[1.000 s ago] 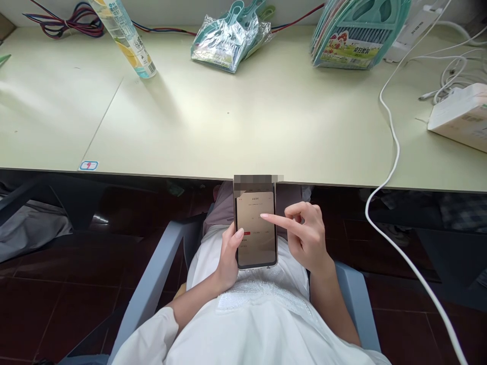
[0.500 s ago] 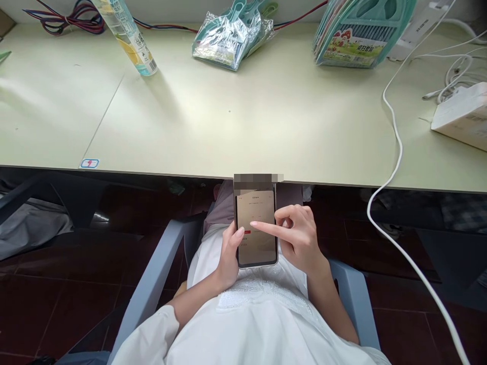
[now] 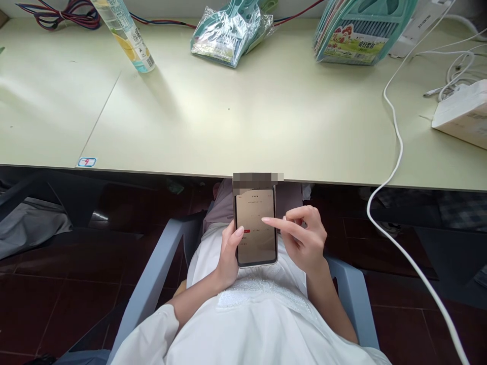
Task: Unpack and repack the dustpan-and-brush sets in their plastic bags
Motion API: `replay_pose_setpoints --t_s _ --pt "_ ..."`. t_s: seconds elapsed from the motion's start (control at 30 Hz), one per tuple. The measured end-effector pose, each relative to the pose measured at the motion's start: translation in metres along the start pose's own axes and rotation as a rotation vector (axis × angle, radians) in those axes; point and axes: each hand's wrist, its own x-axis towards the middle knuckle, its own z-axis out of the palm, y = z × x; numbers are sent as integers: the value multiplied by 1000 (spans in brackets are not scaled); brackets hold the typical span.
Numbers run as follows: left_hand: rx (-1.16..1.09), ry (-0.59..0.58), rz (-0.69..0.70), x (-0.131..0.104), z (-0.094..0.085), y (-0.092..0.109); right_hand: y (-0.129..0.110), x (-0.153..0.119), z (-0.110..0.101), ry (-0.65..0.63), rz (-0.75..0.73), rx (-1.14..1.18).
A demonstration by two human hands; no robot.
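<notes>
Over my lap, below the table's front edge, my left hand (image 3: 229, 256) grips a smartphone (image 3: 256, 246) by its left side, thumb resting along the screen's edge. The phone shows a pale brownish page with a small red mark; its upper end is pixelated. My right hand (image 3: 304, 238) is at the phone's right side, index finger stretched out over the screen and the other fingers curled in toward the thumb. Nothing shows in that hand. Whether the fingertip touches the glass I cannot tell.
The pale green table (image 3: 228, 137) bears a bottle (image 3: 133, 45), wrapped small dustpans (image 3: 228, 38), a second dustpan pack (image 3: 353, 40) and a white box (image 3: 462, 111). A white cable (image 3: 399, 147) hangs over the edge at right. Chair armrests (image 3: 155, 274) flank me.
My right hand has shifted a little to the right, its index fingertip moving from the middle of the screen toward the phone's right side. My left hand and the phone have hardly moved.
</notes>
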Motion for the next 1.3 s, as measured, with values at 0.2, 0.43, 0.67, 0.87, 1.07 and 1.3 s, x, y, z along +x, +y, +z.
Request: replay_pose_setpoints --t_s 0.2,0.43,0.67,0.87,1.07,1.3 --pt "10 -10 -2 1 2 2 7 0 2 30 9 -19" --pt "9 1 4 1 1 1 11 -4 4 -35 18 -5" --pt "1 4 -20 0 3 4 10 -2 3 -49 9 47" --pt "-3 1 -23 0 4 4 8 -2 1 -71 -3 50" --pt "1 -2 -9 0 3 3 7 -2 0 -67 -2 123" --pt "26 34 -9 1 2 2 6 -3 1 -66 -18 92"
